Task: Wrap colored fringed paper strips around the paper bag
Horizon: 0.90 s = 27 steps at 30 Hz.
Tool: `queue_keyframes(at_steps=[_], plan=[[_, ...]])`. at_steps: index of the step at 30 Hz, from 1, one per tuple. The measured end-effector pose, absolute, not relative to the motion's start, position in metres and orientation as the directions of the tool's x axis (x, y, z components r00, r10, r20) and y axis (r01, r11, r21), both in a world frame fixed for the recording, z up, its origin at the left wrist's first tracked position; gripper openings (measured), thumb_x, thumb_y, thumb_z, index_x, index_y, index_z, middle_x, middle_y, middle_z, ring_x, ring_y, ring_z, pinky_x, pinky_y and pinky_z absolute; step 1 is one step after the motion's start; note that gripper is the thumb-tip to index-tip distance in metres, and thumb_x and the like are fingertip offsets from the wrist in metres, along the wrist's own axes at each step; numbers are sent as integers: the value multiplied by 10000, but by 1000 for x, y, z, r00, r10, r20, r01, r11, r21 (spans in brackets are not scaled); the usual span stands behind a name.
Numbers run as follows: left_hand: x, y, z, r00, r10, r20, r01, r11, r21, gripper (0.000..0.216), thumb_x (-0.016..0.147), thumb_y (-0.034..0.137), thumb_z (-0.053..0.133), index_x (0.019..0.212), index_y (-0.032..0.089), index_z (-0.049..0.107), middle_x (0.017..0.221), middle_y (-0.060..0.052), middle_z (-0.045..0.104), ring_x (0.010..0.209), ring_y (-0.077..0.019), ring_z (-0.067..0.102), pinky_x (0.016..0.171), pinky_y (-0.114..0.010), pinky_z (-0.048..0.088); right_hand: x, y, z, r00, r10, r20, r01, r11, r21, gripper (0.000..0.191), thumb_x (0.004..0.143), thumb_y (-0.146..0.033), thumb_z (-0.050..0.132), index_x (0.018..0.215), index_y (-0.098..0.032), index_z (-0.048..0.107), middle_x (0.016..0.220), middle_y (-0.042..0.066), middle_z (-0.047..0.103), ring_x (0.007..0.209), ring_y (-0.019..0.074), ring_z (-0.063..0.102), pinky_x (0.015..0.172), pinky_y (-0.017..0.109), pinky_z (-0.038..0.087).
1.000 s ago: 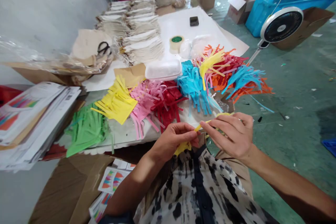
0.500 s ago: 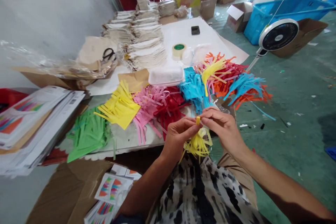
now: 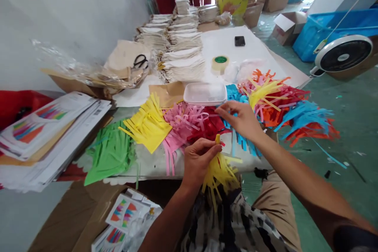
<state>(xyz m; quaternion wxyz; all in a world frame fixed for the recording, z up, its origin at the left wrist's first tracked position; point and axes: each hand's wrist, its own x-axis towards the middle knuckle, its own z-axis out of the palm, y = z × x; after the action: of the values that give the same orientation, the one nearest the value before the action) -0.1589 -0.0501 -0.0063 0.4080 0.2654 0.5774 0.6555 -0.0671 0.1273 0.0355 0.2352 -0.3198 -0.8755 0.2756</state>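
Observation:
My left hand (image 3: 198,158) is closed around the rolled top of a yellow paper tassel (image 3: 219,173), whose cut strips hang down over my lap. My right hand (image 3: 240,118) reaches forward over the table with fingers pinched near the pink fringed paper (image 3: 180,124) and red fringed paper (image 3: 210,126); whether it holds a strip is unclear. A clear plastic box (image 3: 204,93) sits just beyond it. A pile of finished tassels (image 3: 283,102) in several colours lies to the right.
Flat yellow fringed sheets (image 3: 147,124) and green ones (image 3: 109,151) lie left. Printed cards (image 3: 44,126) are stacked far left. Behind are piles of cloth bags (image 3: 183,53), scissors (image 3: 139,61), a tape roll (image 3: 220,63) and a phone (image 3: 239,41). A fan (image 3: 344,55) stands right.
My right hand has let go of the yellow tassel and reached forward over the paper piles. My left hand alone keeps the tassel, now held upright by its rolled top. The view has tilted up.

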Motion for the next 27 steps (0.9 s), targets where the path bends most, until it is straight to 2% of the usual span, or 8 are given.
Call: queue_keyframes(at_steps=[1,2,6,9,12,15,21,27], plan=[[-162,-51,-8,-525,839,-142,-231,20,973,222,784,366,898,876,189,802,817,-25,766,747,-157,703,702,-255,528,-82,145,36,-685,697,213,576,697,-428,361,1072,-408,478,1044,-203,774,1015,68,790,939,201,711,846,315,521],[-165,-53,-9,-516,842,-158,-238,36,971,262,781,360,902,948,197,784,803,-17,767,741,-166,722,707,-261,543,-97,162,35,-682,706,190,623,697,-355,333,1058,-345,489,1121,-193,778,1099,102,790,1027,232,712,905,343,509],[-174,-59,-15,-465,863,-198,-279,69,958,522,750,336,929,1210,234,704,778,14,755,722,-162,735,698,-248,553,-145,211,30,-687,726,41,705,679,-207,270,925,-222,622,1084,-122,816,1142,231,778,1128,349,716,928,415,514],[-177,-64,-18,-431,864,-260,-313,127,941,391,770,392,907,1091,204,791,792,-14,769,710,-148,711,679,-235,540,-165,224,26,-678,733,-50,732,668,-134,308,839,-170,701,1115,-91,812,1147,274,766,1118,376,723,907,422,527],[-176,-66,-20,-457,838,-299,-343,144,928,285,804,439,875,937,193,820,724,-11,748,665,-127,670,658,-223,519,-170,226,24,-679,729,-80,734,673,-96,351,835,-155,713,1171,-100,799,1164,267,764,1137,368,716,916,409,522],[-173,-67,-20,-489,821,-296,-363,117,924,274,805,434,876,901,189,799,687,3,727,642,-107,642,647,-205,497,-163,225,22,-694,717,-61,720,689,-90,309,870,-183,692,1152,-123,803,1149,237,773,1111,343,719,899,383,516],[-170,-67,-16,-533,814,-232,-403,-4,915,268,822,412,859,902,173,769,657,26,672,628,-81,600,673,-195,507,-146,223,21,-710,690,141,676,724,-141,342,1005,-239,487,1202,-166,757,1227,186,743,1093,299,689,857,364,471],[-165,-70,-12,-548,791,-271,-459,-13,888,346,779,427,887,997,169,808,681,15,672,616,-89,605,607,-191,501,-142,217,18,-726,623,290,590,781,-202,363,1050,-314,436,1129,-193,769,1173,159,732,1061,304,656,924,415,395]])
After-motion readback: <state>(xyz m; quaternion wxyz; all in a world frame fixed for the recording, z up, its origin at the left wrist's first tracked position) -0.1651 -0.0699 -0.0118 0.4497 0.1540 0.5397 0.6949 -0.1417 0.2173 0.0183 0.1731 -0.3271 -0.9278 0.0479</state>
